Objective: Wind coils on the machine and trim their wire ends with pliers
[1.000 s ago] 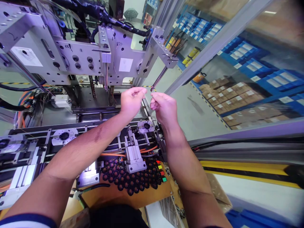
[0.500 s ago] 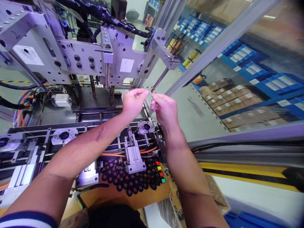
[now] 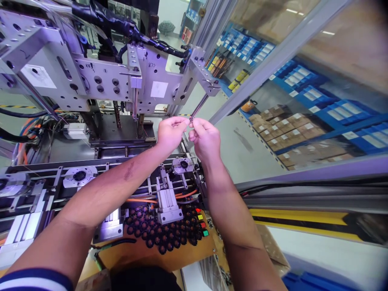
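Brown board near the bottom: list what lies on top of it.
Black round parts lie in rows on the brown board; a dark shape covers its near edge.

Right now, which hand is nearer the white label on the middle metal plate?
Left. The left hand is below the white label, slightly to its right; the right hand sits farther right, fingertips meeting the left's.

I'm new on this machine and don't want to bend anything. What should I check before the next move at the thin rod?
1. Left hand pinched at the lower end of the rod: ok.
2. Right hand pinched at the same spot: ok.
3. Rod runs up into the bracket: ok.
4. What is pinched there: cannot tell.
5. Black knobs lie below, apart from both hands: ok.
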A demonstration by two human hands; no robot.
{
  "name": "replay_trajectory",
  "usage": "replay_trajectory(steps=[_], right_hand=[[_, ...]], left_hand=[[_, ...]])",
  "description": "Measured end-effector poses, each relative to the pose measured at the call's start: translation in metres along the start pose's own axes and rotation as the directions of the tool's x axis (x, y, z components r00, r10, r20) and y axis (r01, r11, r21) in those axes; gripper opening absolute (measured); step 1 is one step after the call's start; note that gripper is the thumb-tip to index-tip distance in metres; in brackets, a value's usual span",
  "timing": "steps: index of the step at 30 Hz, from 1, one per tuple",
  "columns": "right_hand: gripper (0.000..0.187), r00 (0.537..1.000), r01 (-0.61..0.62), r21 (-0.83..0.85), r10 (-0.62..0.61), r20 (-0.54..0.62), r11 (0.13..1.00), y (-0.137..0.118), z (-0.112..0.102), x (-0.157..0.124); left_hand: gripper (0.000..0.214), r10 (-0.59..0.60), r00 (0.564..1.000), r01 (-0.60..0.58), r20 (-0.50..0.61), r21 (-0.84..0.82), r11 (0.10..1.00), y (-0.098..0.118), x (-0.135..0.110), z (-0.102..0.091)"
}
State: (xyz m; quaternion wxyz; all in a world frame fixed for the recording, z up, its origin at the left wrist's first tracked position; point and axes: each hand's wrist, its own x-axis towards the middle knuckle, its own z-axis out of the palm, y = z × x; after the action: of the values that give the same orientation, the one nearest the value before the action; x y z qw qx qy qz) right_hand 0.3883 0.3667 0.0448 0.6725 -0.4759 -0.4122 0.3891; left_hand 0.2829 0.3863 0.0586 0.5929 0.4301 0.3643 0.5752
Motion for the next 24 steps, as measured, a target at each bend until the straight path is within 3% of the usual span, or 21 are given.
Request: replay_trajectory(steps=[6,10,13,16,20,22,24], right_hand=[[0.017,0.998,-0.045,0.132,0.051,-0.046,0.990,-0.001,-0.002,0.010],[0.025,0.991,-0.025,0.236,0.054,-0.118,0.971,-0.045,-0.039,0.007],[0.038,0.953,0.120,0.234,-0.045,-0.300,0.965,-0.081,-0.075,-0.008],[0.040,0.909,0.189,0.115,-0.129,-0.396,0.975,-0.092,-0.095,-0.040],[0.032,0.847,0.216,-0.179,-0.276,-0.454,0.960,-0.078,-0.095,-0.106],[0.023,0.851,0.155,-0.351,-0.305,-0.427,0.924,-0.070,-0.097,-0.141],[0.027,0.888,0.021,-0.626,-0.303,-0.347,0.779,-0.066,-0.106,-0.170]], left_hand=[[0.012,-0.060,0.998,0.059,-0.005,-0.055,0.997,0.007,0.000,0.002],[0.010,-0.104,0.992,0.111,0.065,-0.123,0.986,0.029,0.006,-0.002],[0.010,-0.094,0.991,0.107,0.095,-0.137,0.985,0.045,0.008,-0.006],[0.011,-0.060,0.995,0.067,0.078,-0.100,0.993,0.052,0.005,-0.005],[0.011,-0.023,0.997,0.027,0.075,-0.051,0.998,0.054,0.001,0.003],[0.012,-0.009,0.997,0.011,0.071,-0.029,1.000,0.055,0.000,0.008],[0.011,0.005,0.998,-0.004,0.064,-0.004,1.000,0.057,-0.002,0.012]])
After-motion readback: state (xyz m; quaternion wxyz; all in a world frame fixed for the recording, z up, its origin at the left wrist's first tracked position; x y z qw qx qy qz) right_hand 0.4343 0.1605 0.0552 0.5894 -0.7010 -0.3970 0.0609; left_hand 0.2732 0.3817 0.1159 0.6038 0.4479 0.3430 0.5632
